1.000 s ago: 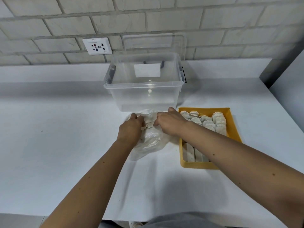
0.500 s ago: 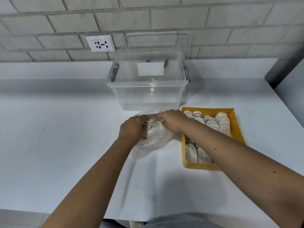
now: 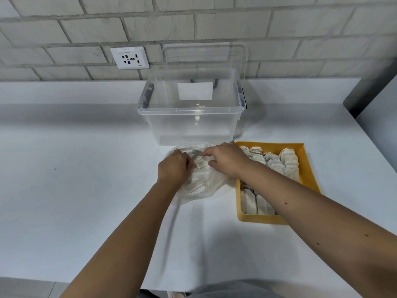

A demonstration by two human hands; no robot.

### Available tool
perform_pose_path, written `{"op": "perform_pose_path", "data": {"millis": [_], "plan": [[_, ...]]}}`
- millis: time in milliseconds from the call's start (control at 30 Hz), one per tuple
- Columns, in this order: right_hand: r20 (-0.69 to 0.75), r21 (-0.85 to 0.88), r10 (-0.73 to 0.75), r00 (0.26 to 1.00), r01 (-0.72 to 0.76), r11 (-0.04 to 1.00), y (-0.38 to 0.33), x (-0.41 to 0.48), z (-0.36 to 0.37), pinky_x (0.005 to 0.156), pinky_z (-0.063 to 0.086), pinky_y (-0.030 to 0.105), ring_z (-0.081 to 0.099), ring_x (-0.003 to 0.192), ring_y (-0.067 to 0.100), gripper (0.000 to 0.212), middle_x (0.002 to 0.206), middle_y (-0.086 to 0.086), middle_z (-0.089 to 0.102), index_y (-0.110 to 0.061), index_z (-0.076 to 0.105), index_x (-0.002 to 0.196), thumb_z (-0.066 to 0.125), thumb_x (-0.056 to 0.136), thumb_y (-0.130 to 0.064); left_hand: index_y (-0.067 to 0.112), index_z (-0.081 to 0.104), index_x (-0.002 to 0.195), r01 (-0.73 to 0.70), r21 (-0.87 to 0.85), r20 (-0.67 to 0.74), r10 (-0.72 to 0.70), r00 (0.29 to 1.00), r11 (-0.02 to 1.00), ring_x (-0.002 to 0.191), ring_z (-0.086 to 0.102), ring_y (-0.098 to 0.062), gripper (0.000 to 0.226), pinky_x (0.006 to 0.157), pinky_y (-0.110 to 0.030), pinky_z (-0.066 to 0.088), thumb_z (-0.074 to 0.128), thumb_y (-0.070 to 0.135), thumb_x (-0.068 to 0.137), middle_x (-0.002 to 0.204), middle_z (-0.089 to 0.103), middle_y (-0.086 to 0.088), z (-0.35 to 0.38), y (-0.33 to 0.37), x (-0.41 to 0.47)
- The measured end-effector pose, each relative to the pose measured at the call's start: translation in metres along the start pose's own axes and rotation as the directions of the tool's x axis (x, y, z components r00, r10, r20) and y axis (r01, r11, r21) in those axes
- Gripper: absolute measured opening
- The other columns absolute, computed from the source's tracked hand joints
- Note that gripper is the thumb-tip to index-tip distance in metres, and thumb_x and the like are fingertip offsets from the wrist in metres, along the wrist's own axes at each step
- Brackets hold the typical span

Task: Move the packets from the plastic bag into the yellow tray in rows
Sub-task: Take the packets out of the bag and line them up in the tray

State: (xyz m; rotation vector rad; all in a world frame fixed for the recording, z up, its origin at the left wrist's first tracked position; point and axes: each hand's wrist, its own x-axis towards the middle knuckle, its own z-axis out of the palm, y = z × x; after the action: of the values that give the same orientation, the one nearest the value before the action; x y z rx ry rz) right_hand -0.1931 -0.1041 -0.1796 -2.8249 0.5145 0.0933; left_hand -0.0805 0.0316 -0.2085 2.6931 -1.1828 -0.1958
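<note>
**Desk:** Where were the person's hands?

**Photographer:** Both were at the mouth of the plastic bag [image 3: 199, 183], which lay crumpled on the white table [image 3: 86, 179], just in front of a clear storage bin [image 3: 191, 127]. The left hand [image 3: 174, 166] sat on the bag's left side with its fingers curled into the film, gripping it.

**Desk:** And the other hand?

**Photographer:** The right hand [image 3: 225, 160] arched over the bag's right side, fingers bent and thumb tucked under. A pale packet [image 3: 200, 164] showed through the film between the two hands, at the fingertips. Whether the right hand had hold of it, of the film, or of nothing could not be told.

**Desk:** The tray?

**Photographer:** The yellow tray [image 3: 262, 219] stood just right of the bag, touching or nearly touching its edge. The right forearm crossed over it. The packets [image 3: 287, 162] inside lay in rows running from front to back, and the arm hid the middle of them.

**Desk:** Anything behind?

**Photographer:** The bin's lid leaned behind it against a brick wall [image 3: 214, 24], and a wall socket [image 3: 130, 57] was mounted to the left.
</note>
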Motion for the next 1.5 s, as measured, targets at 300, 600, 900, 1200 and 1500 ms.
{"op": "perform_pose_path", "data": {"millis": [300, 600, 900, 1200, 1500], "plan": [[-0.156, 0.141, -0.085, 0.984, 0.107, 0.984, -0.006, -0.008, -0.009, 0.1, 0.033, 0.037, 0.056, 0.083, 0.004, 0.017, 0.102, -0.011, 0.07, -0.029, 0.072, 0.101, 0.066, 0.089, -0.039, 0.021, 0.058, 0.087, 0.028, -0.577, 0.106, 0.041, 0.994, 0.816, 0.072, 0.062, -0.012, 0.014, 0.06, -0.014, 0.043, 0.055, 0.029, 0.099, 0.085, 0.069, 0.001, -0.032, -0.01, -0.023], [-0.144, 0.688, 0.098, 0.985, 0.028, 0.725, -0.01, -0.006, -0.017, 0.069, 0.053, 0.028, 0.063, 0.058, 0.006, 0.01, 0.074, -0.004, 0.071, -0.016, 0.074, 0.085, 0.073, 0.086, -0.026, 0.017, 0.069, 0.111, 0.166, -0.925, 0.142, -0.097, 0.985, 0.342, 0.093, 0.073, -0.022, 0.03, 0.085, -0.038, 0.06, 0.075, 0.035, 0.086, 0.102, 0.075, -0.008, -0.038, -0.002, -0.035], [-0.148, 0.42, 0.051, 0.988, 0.016, 0.907, -0.011, -0.002, -0.01, 0.079, 0.044, 0.018, 0.064, 0.089, 0.01, 0.015, 0.101, 0.0, 0.072, -0.012, 0.075, 0.101, 0.064, 0.093, -0.014, 0.013, 0.068, 0.083, 0.156, -0.898, 0.019, -0.318, 0.948, 0.411, 0.086, 0.072, -0.029, 0.028, 0.087, -0.052, 0.058, 0.072, 0.039, 0.076, 0.09, 0.071, -0.018, -0.04, -0.017, -0.034], [0.0, -0.047, 0.057, 0.998, -0.057, 0.997, -0.019, 0.019, 0.024, 0.06, 0.039, 0.029, 0.064, 0.083, 0.031, 0.008, 0.083, 0.009, 0.063, -0.01, 0.061, 0.074, 0.058, 0.081, -0.008, 0.011, 0.068, 0.09, 0.189, -0.871, 0.042, -0.315, 0.948, 0.453, 0.077, 0.069, -0.023, 0.013, 0.076, -0.044, 0.062, 0.067, 0.022, 0.086, 0.082, 0.068, -0.006, -0.039, -0.023, -0.032], [-0.105, 0.035, 0.005, 0.994, -0.001, 0.999, -0.021, 0.006, 0.004, 0.068, 0.049, 0.03, 0.064, 0.084, 0.02, 0.017, 0.093, -0.001, 0.07, -0.018, 0.073, 0.087, 0.06, 0.089, -0.027, 0.011, 0.068, 0.096, 0.241, -0.863, 0.101, -0.316, 0.943, 0.444, 0.081, 0.072, -0.027, 0.014, 0.06, -0.033, 0.06, 0.064, 0.021, 0.087, 0.092, 0.07, -0.011, -0.046, -0.025, -0.035]]}}
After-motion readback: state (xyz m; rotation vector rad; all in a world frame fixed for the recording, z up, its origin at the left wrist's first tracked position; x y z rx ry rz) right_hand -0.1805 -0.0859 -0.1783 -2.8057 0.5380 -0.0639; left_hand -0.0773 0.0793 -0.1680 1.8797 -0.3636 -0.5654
